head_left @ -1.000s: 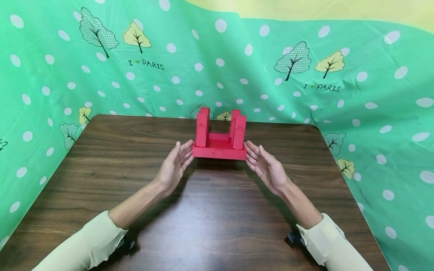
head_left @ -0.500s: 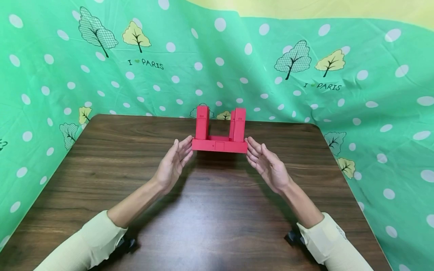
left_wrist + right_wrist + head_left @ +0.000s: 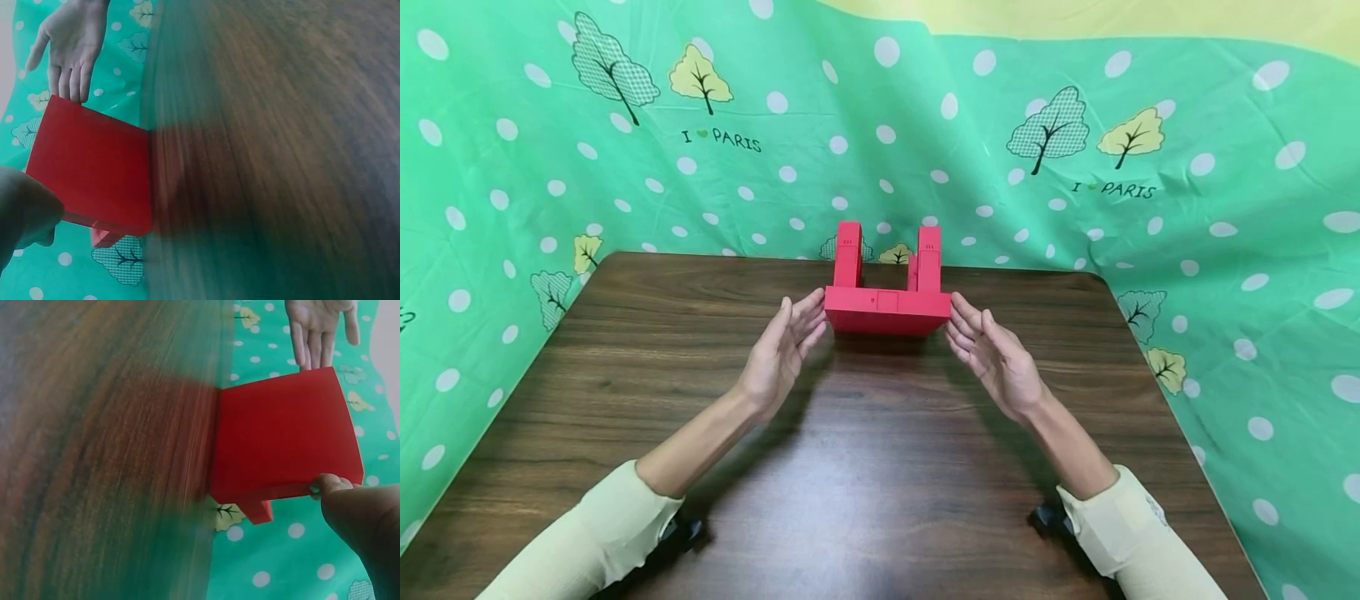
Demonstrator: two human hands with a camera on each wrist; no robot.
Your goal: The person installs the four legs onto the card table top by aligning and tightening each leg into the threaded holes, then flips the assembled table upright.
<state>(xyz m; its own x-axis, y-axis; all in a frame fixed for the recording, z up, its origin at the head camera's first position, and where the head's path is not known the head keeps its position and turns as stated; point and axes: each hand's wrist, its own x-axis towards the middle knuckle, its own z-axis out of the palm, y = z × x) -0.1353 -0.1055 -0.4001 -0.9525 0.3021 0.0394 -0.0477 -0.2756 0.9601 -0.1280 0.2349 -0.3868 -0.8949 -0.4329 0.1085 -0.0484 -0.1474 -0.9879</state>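
Observation:
A red block-like piece with a flat base (image 3: 887, 302) and several upright posts is tipped back between my two hands in the head view. Its front edge is raised, so the flat underside (image 3: 94, 162) shows in the left wrist view. The base's far edge appears to meet the table. My left hand (image 3: 782, 354) touches the left end with straight fingertips, thumb held apart. At the opposite end, the extended fingers of my right hand (image 3: 996, 358) press the side. Posts are mostly hidden behind the base in both wrist views.
The dark wood-grain table (image 3: 850, 483) reaches back to a green curtain (image 3: 737, 200) with white dots and tree prints. That cloth also hangs along both sides. Dark devices sit under both cuffs.
The red piece has tipped further backward: its front edge has risen and its underside has come into view. Both hands have moved slightly up and away with it.

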